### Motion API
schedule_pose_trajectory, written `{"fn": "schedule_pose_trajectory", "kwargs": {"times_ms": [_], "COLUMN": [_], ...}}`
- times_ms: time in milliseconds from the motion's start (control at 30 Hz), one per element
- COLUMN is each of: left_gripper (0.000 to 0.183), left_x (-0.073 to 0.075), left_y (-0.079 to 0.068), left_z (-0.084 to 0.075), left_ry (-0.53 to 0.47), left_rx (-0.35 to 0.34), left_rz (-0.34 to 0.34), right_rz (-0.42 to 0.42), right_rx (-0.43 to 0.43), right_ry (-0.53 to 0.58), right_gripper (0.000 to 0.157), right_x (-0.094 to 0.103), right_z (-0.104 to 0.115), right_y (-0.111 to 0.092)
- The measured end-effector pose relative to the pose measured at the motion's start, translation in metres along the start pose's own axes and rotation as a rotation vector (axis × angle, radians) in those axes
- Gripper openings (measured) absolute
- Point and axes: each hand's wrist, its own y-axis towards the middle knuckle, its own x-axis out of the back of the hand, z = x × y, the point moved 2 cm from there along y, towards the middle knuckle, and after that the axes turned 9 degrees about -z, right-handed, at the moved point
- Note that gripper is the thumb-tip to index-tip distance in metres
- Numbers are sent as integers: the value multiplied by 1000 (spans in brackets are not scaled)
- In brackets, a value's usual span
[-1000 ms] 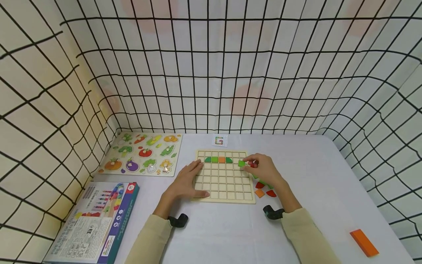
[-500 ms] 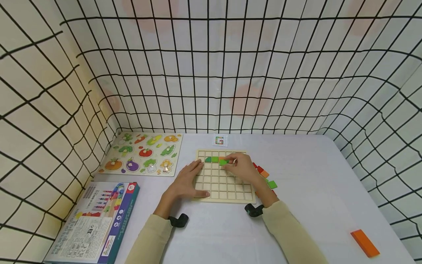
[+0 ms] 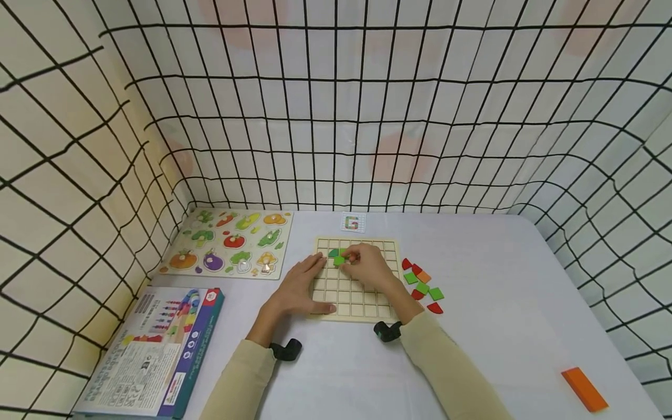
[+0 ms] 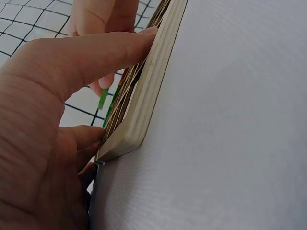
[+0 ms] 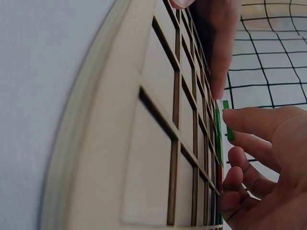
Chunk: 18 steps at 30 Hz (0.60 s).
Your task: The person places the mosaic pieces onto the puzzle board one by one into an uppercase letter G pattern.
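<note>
With fingers spread, the left hand [image 3: 299,289] rests along the left edge of the gridded wooden board [image 3: 341,294], thumb by its near rim, likely to stop it sliding. The right hand [image 3: 371,269] pinches a green square tile [image 3: 339,261] just above the upper-left cells, held at its edge probably to leave the underside free. Loose tiles [image 3: 422,288] lie off the right edge; beyond them the surface [image 3: 499,291] offers broad room, while a vegetable puzzle [image 3: 252,251] narrows the left.

Plain beige sleeves [image 3: 240,382] on both arms; at each wrist, a small, bent black camera [image 3: 287,350].
</note>
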Motion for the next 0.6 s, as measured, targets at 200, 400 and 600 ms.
{"fn": "schedule_pose_trajectory", "kwargs": {"times_ms": [200, 400, 600], "left_gripper": [119, 118, 119], "left_x": [0, -2, 0], "left_y": [1, 2, 1], "left_z": [1, 2, 0], "left_ry": [5, 12, 17], "left_rx": [-8, -15, -16], "left_rz": [-10, -12, -12], "right_rz": [13, 16, 14], "right_rx": [-11, -6, 4], "right_ry": [-18, -63, -55], "right_gripper": [28, 27, 28], "right_x": [-6, -10, -12], "right_z": [4, 3, 5], "right_y": [2, 3, 3]}}
